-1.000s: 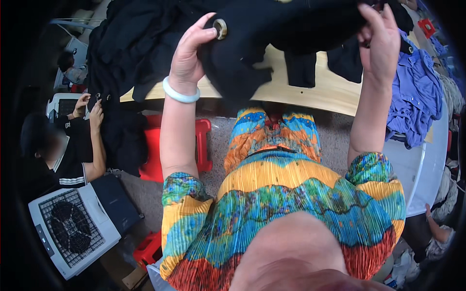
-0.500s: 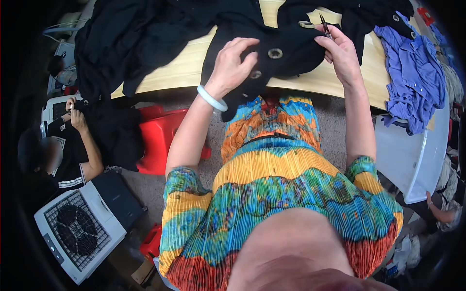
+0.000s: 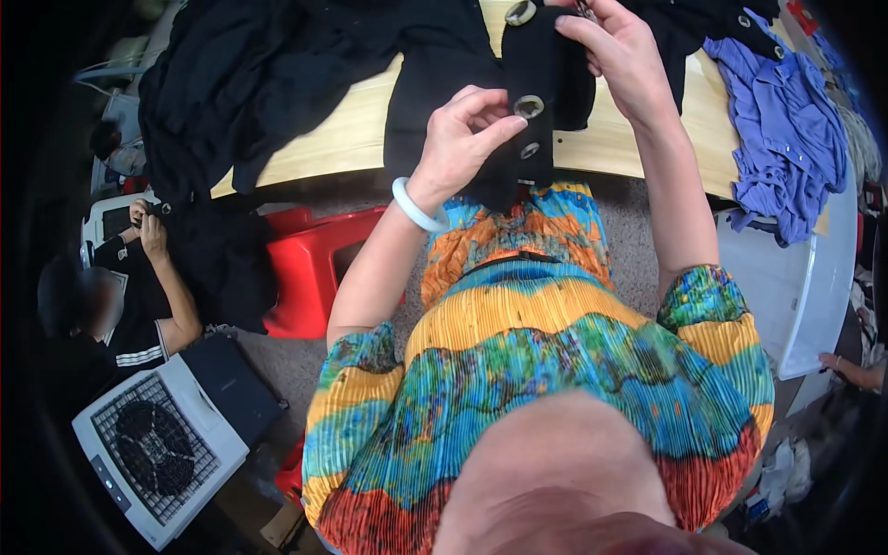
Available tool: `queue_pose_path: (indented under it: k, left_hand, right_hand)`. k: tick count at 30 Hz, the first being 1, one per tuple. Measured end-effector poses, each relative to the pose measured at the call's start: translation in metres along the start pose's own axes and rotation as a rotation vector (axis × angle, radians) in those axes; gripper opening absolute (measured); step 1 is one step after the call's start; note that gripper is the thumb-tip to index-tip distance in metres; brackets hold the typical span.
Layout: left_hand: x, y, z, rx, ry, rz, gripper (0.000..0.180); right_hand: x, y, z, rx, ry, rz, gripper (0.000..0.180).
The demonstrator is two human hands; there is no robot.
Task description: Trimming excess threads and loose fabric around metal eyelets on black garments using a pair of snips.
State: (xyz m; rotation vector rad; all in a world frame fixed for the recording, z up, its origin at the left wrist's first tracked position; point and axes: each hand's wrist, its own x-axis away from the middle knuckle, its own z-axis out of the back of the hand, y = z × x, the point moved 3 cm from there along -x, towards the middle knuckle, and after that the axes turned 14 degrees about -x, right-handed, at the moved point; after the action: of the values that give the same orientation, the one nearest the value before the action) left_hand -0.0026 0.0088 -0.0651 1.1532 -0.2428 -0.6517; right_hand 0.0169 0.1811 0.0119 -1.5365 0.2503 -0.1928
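Note:
A black garment [image 3: 444, 74] with large round buttons lies over the table and hangs off its near edge. My left hand [image 3: 470, 139] is closed at the garment's strip, thumb against a grey-brown button [image 3: 528, 106]. Below it, a smaller button [image 3: 529, 150] shows on the same strip. Farther up, my right hand [image 3: 618, 55] is closed round small dark thread snips [image 3: 585, 9], seen only in part at the top edge. Its thumb and fingertips are at the cloth beside another large button [image 3: 521, 13].
A pale wooden table [image 3: 638, 139] carries the black cloth. Purple garments [image 3: 782, 139] hang over its right end above a white plastic bin [image 3: 772, 287]. At left are a red stool [image 3: 310, 268], a white fan unit [image 3: 157, 444] and a seated person [image 3: 153, 277] handling dark cloth.
The right hand has moved up and left with the snips. The buttoned strip now hangs straighter toward me, and the left hand has moved slightly right and closed on it.

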Motion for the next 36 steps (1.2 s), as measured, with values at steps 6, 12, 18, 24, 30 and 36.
queue_pose_path:
  k: [6,12,18,24,30,36]
  left_hand:
    - [0.004,0.002,0.005,0.315,0.010,0.124,0.014]
    - [0.008,0.007,0.014,0.827,-0.091,0.222,0.009]
    - [0.004,0.012,0.012,0.762,-0.113,0.230,0.008]
    - [-0.001,0.017,0.011,0.598,-0.028,0.208,0.016]
    - [-0.007,0.019,0.015,0.340,0.018,0.029,0.020]
    - [-0.007,0.024,0.008,0.422,-0.045,0.018,0.022]
  right_hand:
    - [-0.025,0.032,-0.001,-0.110,-0.075,0.205,0.016]
    - [0.008,0.032,-0.003,-0.187,-0.211,0.323,0.034]
    - [0.028,0.030,-0.019,-0.318,-0.436,0.133,0.037]
    - [0.027,0.030,-0.016,-0.174,-0.308,0.089,0.030]
    - [0.023,0.028,-0.014,-0.213,-0.309,0.040,0.029]
    - [0.019,0.019,-0.024,-0.152,-0.297,0.016,0.030]
